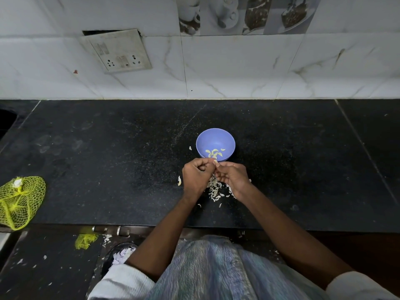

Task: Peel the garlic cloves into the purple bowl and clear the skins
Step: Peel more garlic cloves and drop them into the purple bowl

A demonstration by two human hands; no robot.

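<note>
— Holding what, just then?
— A clove [215, 162], pinched between my left hand [195, 177] and right hand [232, 177], fingers of both curled tight, just on my side of the bowl [229, 140].
— And the bowl?
— It stood on the counter [108, 159], a few peeled cloves [214, 153] inside.
— The skins?
— The skins [217, 189] lay heaped under my wrists, nearer me than the bowl. The net bag [20, 202] sat far left of it.

Both hands, left hand [195, 177] and right hand [232, 177], pinch a garlic clove [215, 162] beside the purple bowl [215, 144]. Skins [217, 189] litter the counter [108, 159] underneath.
</note>
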